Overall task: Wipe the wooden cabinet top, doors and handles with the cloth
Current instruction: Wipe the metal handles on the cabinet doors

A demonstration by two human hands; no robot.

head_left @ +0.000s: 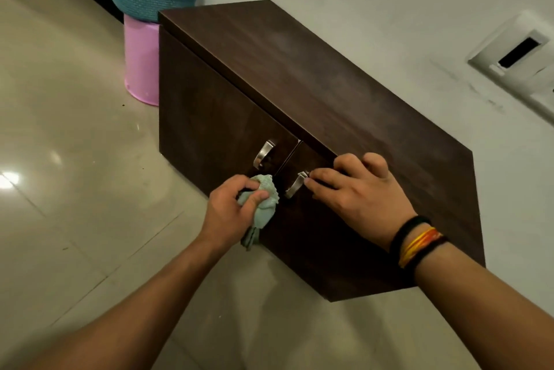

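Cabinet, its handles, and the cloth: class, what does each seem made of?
Cabinet: dark wood-grain board, matte, probably laminate. Handles: brushed silvery metal, showing highlights. Cloth: soft pale-green woven fabric, bunched in the left hand.

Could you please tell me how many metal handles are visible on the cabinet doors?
2. One handle is on the far door, untouched; the other handle is on the near door, just beyond the cloth, with the right hand touching its upper end.

A dark wooden cabinet [299,93] stands against the wall, its bare top dull and smudged. Two curved metal handles, one left [263,153] and one right [295,185], flank the door seam. A crumpled pale-green cloth [263,204] presses against the near door front.
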